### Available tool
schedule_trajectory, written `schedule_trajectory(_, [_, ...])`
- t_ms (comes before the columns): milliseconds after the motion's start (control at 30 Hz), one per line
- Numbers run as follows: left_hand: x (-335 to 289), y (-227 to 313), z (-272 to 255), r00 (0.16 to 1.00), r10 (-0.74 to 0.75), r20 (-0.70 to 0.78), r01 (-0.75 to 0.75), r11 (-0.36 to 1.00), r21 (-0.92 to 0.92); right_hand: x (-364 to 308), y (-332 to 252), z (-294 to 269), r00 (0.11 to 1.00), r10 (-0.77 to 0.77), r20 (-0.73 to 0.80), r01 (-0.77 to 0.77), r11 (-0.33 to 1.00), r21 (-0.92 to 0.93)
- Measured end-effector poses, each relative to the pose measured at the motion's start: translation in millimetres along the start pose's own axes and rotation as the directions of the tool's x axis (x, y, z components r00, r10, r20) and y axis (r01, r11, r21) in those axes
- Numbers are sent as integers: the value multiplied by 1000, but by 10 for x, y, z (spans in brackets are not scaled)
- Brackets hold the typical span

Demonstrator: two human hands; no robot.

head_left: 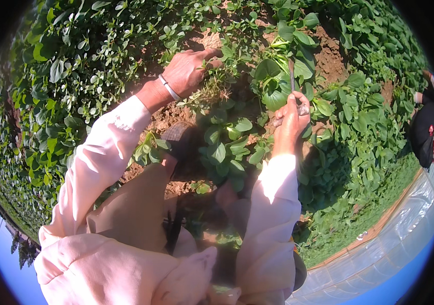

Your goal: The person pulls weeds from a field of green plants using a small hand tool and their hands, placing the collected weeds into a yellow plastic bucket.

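My left hand, with a pale band at its wrist, is curled over a clump of small-leaved weeds. Pale, stringy roots show in that clump, below the fingers. My right hand is wrapped round the handle of a hand tool with a thin dark metal shaft. The shaft points away from me and meets a broad-leaved green vegetable plant with pale stems. Leaves hide the tool's working end, so its shape cannot be made out.
Dense low greenery spreads left and ahead, with brown soil between plants. More leafy plants grow in shade between my arms. A dark shoe rests on soil. Another person is at the far right, near clear plastic sheeting.
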State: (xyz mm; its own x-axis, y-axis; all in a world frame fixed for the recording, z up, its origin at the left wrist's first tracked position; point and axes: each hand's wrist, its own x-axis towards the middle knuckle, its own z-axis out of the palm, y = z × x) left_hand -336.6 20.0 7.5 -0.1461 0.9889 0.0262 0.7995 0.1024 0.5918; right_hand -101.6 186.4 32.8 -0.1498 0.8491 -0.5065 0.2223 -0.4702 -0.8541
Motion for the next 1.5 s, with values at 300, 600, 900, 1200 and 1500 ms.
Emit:
schedule_trajectory(300, [356,149,585,972,-46,232,-29,950,310,-582,-187,190,899,-371,233,436,803,-405])
schedule_trajectory(600, [334,180,687,999,3,46,-16,959,284,-757,90,42,940,-269,209,339,694,-635])
schedule_trajectory(900, [449,71,723,998,-8,-59,20,978,207,-822,28,-26,932,-262,250,354,520,-777])
schedule_trajectory(1200, [633,118,777,995,-95,-30,99,975,200,-706,36,188,937,-275,217,329,478,-815])
schedule_trajectory(1500, [778,144,868,981,-187,56,167,952,255,-713,14,420,959,-270,85,230,568,-790])
